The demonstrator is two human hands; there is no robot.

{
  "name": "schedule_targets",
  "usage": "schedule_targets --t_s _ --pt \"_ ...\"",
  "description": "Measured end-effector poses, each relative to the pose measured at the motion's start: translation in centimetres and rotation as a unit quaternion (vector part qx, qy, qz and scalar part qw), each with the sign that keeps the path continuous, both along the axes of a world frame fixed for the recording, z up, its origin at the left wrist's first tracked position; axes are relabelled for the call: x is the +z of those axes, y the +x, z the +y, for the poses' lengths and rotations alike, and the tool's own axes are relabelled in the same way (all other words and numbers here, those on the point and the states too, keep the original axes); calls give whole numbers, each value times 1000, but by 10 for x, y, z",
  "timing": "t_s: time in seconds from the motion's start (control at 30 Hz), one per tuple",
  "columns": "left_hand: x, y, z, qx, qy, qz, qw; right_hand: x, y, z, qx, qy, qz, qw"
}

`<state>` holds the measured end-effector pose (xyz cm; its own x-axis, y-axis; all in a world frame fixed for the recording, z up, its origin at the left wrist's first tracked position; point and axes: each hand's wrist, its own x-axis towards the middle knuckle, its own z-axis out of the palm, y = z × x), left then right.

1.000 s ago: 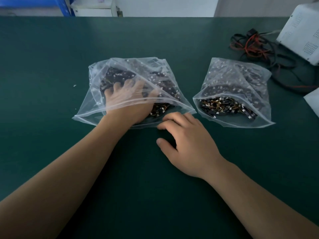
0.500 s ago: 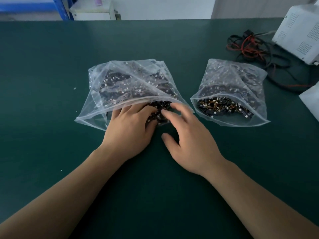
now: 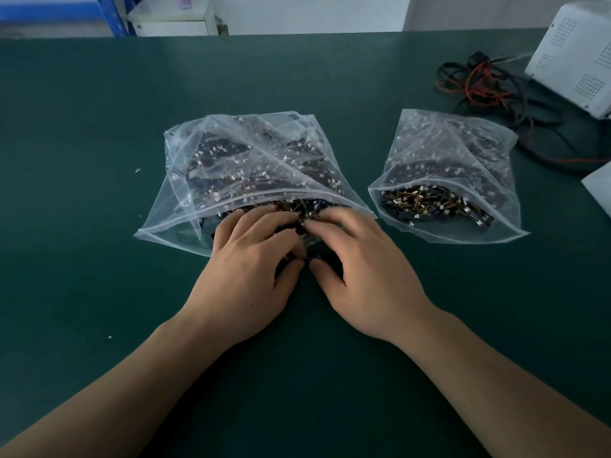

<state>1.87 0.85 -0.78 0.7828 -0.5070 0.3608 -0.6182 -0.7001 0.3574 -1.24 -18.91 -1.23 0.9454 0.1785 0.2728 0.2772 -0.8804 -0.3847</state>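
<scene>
Head view: we have left hand (image 3: 244, 276) and right hand (image 3: 360, 276), fingers curled, pinching small black wired connectors (image 3: 297, 211) at the mouth of the clear plastic zip bag (image 3: 231, 153), frame centre; none lie on the dark green table (image 3: 99, 292) yet, so extraction looks barely begun.

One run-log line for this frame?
left hand: grips wired parts at left bag mouth | right hand: grips same parts | right bag: open, untouched

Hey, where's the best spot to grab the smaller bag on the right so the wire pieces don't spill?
On the smaller bag, pinch both lips of its open mouth together, coming from the near side. The mouth gapes toward the person with wire pieces right at it, so lift that edge first.
</scene>
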Motion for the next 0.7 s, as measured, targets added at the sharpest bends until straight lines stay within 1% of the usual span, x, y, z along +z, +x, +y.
schedule_targets --t_s 0.2,0.37,0.57,0.63,0.7 --pt "3 -2 -1 1 -14 15 1000 0 -2 -1 5 21 -13 1000" --pt "4 -3 -2 12 -3 17 1000 4 -2 1 11 -12 15 1000" --pt "4 -7 -4 7 -6 6 1000 5 -6 -1 8 45 4 999" --pt "5 -11 -7 -13 -2 12 1000 7 -10 -4 4 62 8 998" --pt "5 -14 -9 -57 -10 32 998 9 -15 -8 1 77 14 997"
